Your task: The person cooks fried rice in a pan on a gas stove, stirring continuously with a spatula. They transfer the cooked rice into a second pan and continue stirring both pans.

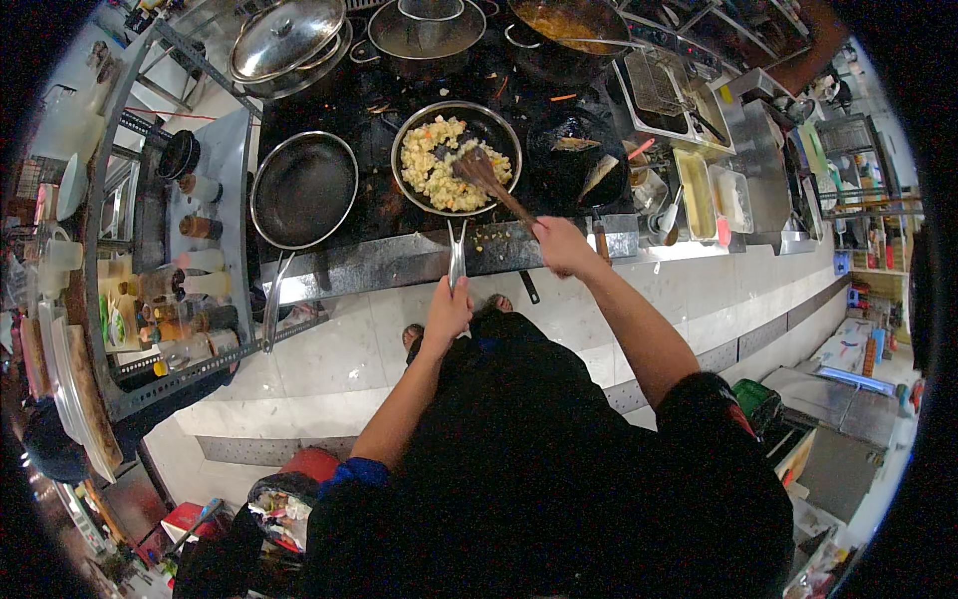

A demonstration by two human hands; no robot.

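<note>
My left hand [449, 311] is closed around the metal handle [456, 251] of a frying pan [512, 126] on the dark cooktop. Chunky yellow food with orange bits [434, 168] lies in that pan; I cannot tell exactly what it is. My right hand [565, 245] grips a wooden spatula [498, 187], whose broad end rests in the food at the pan's right side. Left of this pan is a second, empty frying pan [305, 191], its handle pointing towards me. To the right, a dark pan [572, 168] holds two pieces of food, possibly fish.
Along the cooktop's back stand a lidded pot [288, 37], a pot with a strainer [426, 34] and a pot of brownish liquid [569, 22]. Fryer baskets [658, 93] and food containers [696, 195] are at right. A shelf with bottles [213, 262] stands at left, a filled bin [284, 509] behind.
</note>
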